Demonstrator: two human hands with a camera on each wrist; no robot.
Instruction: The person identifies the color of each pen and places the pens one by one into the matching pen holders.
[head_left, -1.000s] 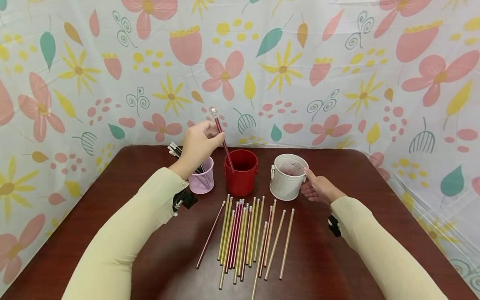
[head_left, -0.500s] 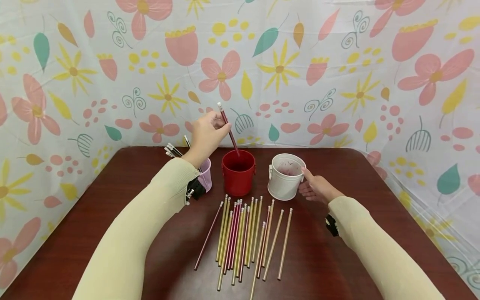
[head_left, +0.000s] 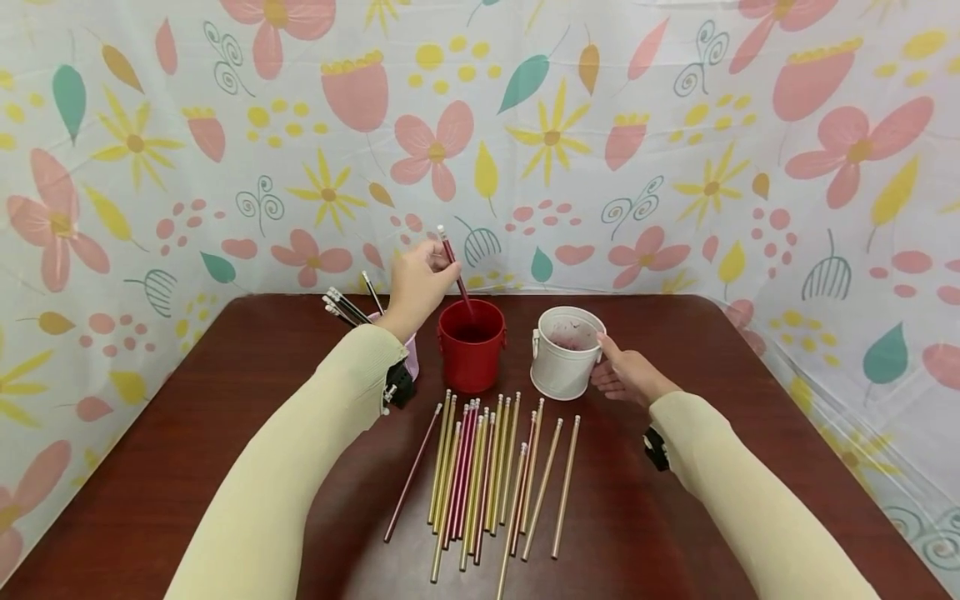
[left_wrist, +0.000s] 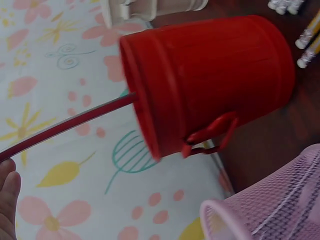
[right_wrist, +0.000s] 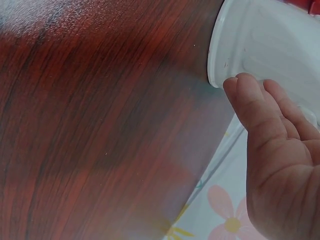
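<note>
My left hand (head_left: 422,279) pinches a dark red pencil (head_left: 454,268) near its white eraser end. The pencil slants down, and its lower end is inside the mouth of the red bucket (head_left: 471,354). In the left wrist view the pencil (left_wrist: 75,121) enters the bucket (left_wrist: 210,75) past its rim. My right hand (head_left: 630,372) is at the right side of the white bucket (head_left: 564,367), with its thumb at the rim. In the right wrist view its fingers (right_wrist: 257,107) lie fairly straight against the bucket's wall.
Several gold, dark red and magenta pencils (head_left: 480,483) lie side by side on the brown table (head_left: 630,517). A lilac mesh cup (left_wrist: 270,195) holding black pencils (head_left: 351,307) stands left of the red bucket, partly behind my left wrist. A flowered cloth (head_left: 480,125) hangs behind.
My left hand first lifted the pencil and shifted right over the red bucket, then lowered it a little into the mouth. My right hand stays at the white bucket. The view has shifted slightly.
</note>
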